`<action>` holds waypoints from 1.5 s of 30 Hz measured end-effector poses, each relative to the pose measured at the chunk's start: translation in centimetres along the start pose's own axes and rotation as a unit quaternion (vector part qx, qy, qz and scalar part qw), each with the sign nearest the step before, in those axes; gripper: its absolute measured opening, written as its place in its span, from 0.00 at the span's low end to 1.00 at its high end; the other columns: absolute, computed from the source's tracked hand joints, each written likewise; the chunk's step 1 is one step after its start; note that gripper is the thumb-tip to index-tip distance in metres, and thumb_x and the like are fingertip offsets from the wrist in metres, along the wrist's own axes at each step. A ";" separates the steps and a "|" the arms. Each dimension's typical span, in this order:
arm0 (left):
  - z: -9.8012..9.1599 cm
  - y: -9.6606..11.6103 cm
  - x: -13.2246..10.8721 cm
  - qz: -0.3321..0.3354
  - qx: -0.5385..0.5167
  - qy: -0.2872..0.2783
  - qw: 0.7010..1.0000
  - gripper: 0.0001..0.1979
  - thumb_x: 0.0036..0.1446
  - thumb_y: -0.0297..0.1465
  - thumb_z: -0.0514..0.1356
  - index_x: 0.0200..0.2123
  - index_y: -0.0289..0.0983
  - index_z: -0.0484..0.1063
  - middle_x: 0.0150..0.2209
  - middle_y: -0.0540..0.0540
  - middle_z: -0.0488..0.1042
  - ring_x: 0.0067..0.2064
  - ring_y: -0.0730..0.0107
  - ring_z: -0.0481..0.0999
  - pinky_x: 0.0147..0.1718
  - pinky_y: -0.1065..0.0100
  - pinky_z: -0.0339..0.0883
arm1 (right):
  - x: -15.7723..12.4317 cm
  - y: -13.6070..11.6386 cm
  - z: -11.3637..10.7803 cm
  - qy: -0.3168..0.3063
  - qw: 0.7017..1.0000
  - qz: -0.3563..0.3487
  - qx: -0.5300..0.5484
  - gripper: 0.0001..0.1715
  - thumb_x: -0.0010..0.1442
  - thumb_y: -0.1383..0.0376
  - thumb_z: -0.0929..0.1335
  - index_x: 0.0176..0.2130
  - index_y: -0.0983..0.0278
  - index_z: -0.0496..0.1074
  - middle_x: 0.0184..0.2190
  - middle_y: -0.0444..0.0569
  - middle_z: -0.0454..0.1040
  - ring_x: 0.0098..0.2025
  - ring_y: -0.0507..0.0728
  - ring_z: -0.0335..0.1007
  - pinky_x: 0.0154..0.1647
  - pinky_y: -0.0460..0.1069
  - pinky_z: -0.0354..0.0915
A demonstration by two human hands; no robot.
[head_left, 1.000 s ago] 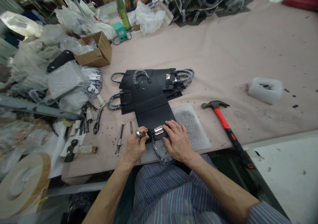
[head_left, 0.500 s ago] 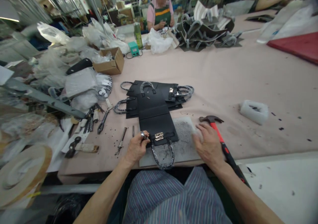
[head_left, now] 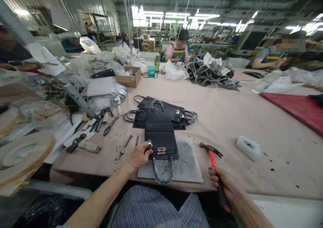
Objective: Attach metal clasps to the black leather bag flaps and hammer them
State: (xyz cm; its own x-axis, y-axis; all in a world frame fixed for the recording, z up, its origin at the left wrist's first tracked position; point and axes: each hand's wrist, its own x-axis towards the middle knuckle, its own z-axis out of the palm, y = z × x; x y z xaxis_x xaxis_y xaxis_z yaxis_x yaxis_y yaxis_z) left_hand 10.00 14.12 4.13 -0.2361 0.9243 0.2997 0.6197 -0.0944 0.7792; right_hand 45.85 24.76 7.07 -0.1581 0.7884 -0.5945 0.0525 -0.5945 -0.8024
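My right hand (head_left: 223,179) is closed round the handle of a claw hammer (head_left: 212,157), whose orange neck and steel head point away from me. At the bag's near left corner, my left hand (head_left: 141,155) pinches a short shiny metal piece (head_left: 149,143); its lower end is hidden by the fingers. The black bag panel (head_left: 160,138) lies flat with its gold clasp (head_left: 161,150) and a scarf-wrapped handle (head_left: 163,181) toward me. Its near end rests on a scuffed pale board (head_left: 188,157).
Several more black bag panels (head_left: 166,108) lie beneath at the far end. Loose pliers (head_left: 111,125), a metal tool (head_left: 123,149) and another hammer (head_left: 83,145) are at left. A white block (head_left: 248,148) stands at right. Co-workers sit across the table.
My right hand has gone from loose fingers beside the hammer to a grip on its handle. My left hand stays at the bag's corner. The view has tilted up.
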 end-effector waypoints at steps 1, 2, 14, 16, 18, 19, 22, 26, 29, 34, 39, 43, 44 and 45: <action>0.0 0.0 0.0 -0.001 0.002 -0.002 1.000 0.06 0.55 0.25 0.59 0.36 0.40 0.73 0.33 0.48 0.78 0.36 0.65 0.79 0.40 0.64 0.74 | -1.0 -1.0 1.2 0.008 1.000 0.012 0.024 0.08 0.59 0.63 0.67 0.28 0.61 0.65 0.17 0.35 0.59 0.13 0.47 0.50 0.11 0.41 0.50; 0.0 0.0 0.0 0.000 0.004 -0.002 1.000 0.05 0.55 0.25 0.59 0.36 0.40 0.72 0.33 0.49 0.78 0.35 0.65 0.79 0.40 0.64 0.74 | -2.0 -2.1 2.5 0.020 1.000 0.003 0.011 0.10 0.61 0.59 0.67 0.30 0.61 0.65 0.18 0.35 0.59 0.13 0.46 0.49 0.11 0.41 0.49; 0.6 -1.0 -0.3 -0.037 -0.011 -0.012 0.999 0.06 0.56 0.25 0.59 0.37 0.39 0.72 0.36 0.47 0.78 0.38 0.66 0.79 0.42 0.65 0.72 | -8.6 -10.0 13.0 -0.053 0.615 -0.508 -0.601 0.20 0.73 0.57 0.57 0.30 0.60 0.61 0.19 0.42 0.67 0.17 0.51 0.56 0.21 0.50 0.42; 0.7 -1.1 -0.4 -0.040 -0.015 -0.010 0.999 0.06 0.56 0.25 0.59 0.38 0.39 0.73 0.37 0.47 0.78 0.40 0.65 0.79 0.44 0.65 0.72 | -9.7 -12.0 13.0 -0.036 0.606 -0.546 -0.577 0.19 0.73 0.56 0.59 0.31 0.59 0.61 0.19 0.41 0.66 0.17 0.51 0.56 0.21 0.49 0.43; 0.7 -1.1 -0.4 -0.035 -0.016 -0.009 0.999 0.07 0.57 0.26 0.59 0.39 0.39 0.73 0.38 0.47 0.79 0.41 0.65 0.79 0.45 0.64 0.72 | -10.8 -13.4 13.0 0.030 0.643 -0.595 -0.482 0.18 0.74 0.55 0.58 0.33 0.59 0.62 0.21 0.40 0.66 0.19 0.51 0.59 0.22 0.47 0.48; 0.7 -1.1 -0.4 -0.032 -0.016 -0.010 0.999 0.07 0.57 0.26 0.59 0.39 0.39 0.73 0.38 0.47 0.79 0.41 0.65 0.79 0.46 0.64 0.72 | -11.0 -13.5 13.0 0.067 0.658 -0.613 -0.432 0.17 0.74 0.56 0.57 0.35 0.60 0.63 0.22 0.41 0.67 0.20 0.51 0.60 0.23 0.47 0.51; 0.6 -1.1 -0.4 -0.027 -0.011 -0.014 0.999 0.07 0.57 0.25 0.59 0.40 0.40 0.74 0.38 0.47 0.79 0.41 0.65 0.79 0.45 0.65 0.72 | -10.6 -11.7 12.8 0.073 0.653 -0.635 -0.408 0.19 0.75 0.58 0.55 0.35 0.60 0.63 0.21 0.42 0.67 0.20 0.51 0.60 0.23 0.47 0.50; 0.6 -1.3 -0.4 -0.017 -0.005 -0.020 1.000 0.08 0.58 0.26 0.59 0.40 0.40 0.74 0.38 0.47 0.79 0.41 0.65 0.80 0.44 0.65 0.73 | -8.5 -8.6 11.3 -0.050 0.634 -0.502 -0.586 0.18 0.72 0.58 0.58 0.31 0.60 0.62 0.18 0.40 0.64 0.17 0.50 0.53 0.22 0.49 0.41; 0.5 -1.4 -0.3 -0.011 -0.008 -0.017 1.000 0.07 0.58 0.28 0.59 0.40 0.40 0.74 0.39 0.46 0.80 0.42 0.64 0.80 0.45 0.64 0.73 | -6.5 -7.9 8.4 -0.031 0.686 -0.403 -0.605 0.17 0.71 0.55 0.59 0.32 0.60 0.63 0.19 0.41 0.66 0.19 0.51 0.57 0.23 0.49 0.44; 0.3 -1.1 -0.1 -0.007 -0.022 -0.013 1.000 0.07 0.57 0.28 0.60 0.40 0.40 0.75 0.39 0.46 0.80 0.43 0.63 0.81 0.46 0.63 0.74 | -1.3 -4.7 1.0 0.065 0.814 -0.212 -0.538 0.24 0.69 0.54 0.54 0.28 0.60 0.64 0.18 0.43 0.67 0.20 0.53 0.64 0.23 0.47 0.55; 0.4 -1.3 -0.4 -0.015 -0.019 -0.007 1.000 0.07 0.59 0.30 0.59 0.41 0.40 0.75 0.42 0.45 0.81 0.46 0.61 0.81 0.49 0.61 0.74 | 2.0 -0.7 -2.3 0.157 0.796 -0.192 -0.552 0.19 0.67 0.59 0.58 0.36 0.67 0.72 0.29 0.58 0.75 0.32 0.61 0.74 0.34 0.55 0.68; 0.2 -1.4 -0.2 -0.023 -0.006 -0.014 1.000 0.07 0.59 0.31 0.59 0.40 0.40 0.74 0.45 0.44 0.81 0.48 0.60 0.81 0.52 0.58 0.74 | 1.9 0.6 3.1 0.135 0.779 -0.292 -0.539 0.25 0.65 0.59 0.63 0.57 0.68 0.68 0.60 0.65 0.68 0.61 0.67 0.64 0.60 0.62 0.62; 0.1 -1.4 -0.1 -0.025 -0.002 -0.017 1.000 0.06 0.59 0.31 0.60 0.40 0.40 0.74 0.45 0.44 0.81 0.48 0.60 0.81 0.52 0.58 0.74 | 1.7 0.9 5.3 0.112 0.777 -0.316 -0.532 0.27 0.65 0.58 0.64 0.60 0.65 0.67 0.62 0.61 0.67 0.64 0.65 0.61 0.63 0.60 0.60; 0.1 -1.3 -0.1 -0.025 0.001 -0.020 0.999 0.06 0.59 0.31 0.60 0.40 0.40 0.74 0.45 0.44 0.81 0.48 0.59 0.81 0.52 0.58 0.74 | 1.4 1.1 7.5 0.086 0.773 -0.344 -0.525 0.29 0.65 0.57 0.65 0.62 0.64 0.66 0.64 0.59 0.65 0.65 0.64 0.60 0.65 0.60 0.59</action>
State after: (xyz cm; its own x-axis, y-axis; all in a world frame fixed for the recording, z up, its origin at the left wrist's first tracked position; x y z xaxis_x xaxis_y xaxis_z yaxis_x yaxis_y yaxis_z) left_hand 9.24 14.21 3.04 -0.2367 0.9419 0.2382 0.6088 -0.0473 0.7919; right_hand 38.26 24.04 5.73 -0.3772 0.9238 0.0664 0.8006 0.3612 -0.4781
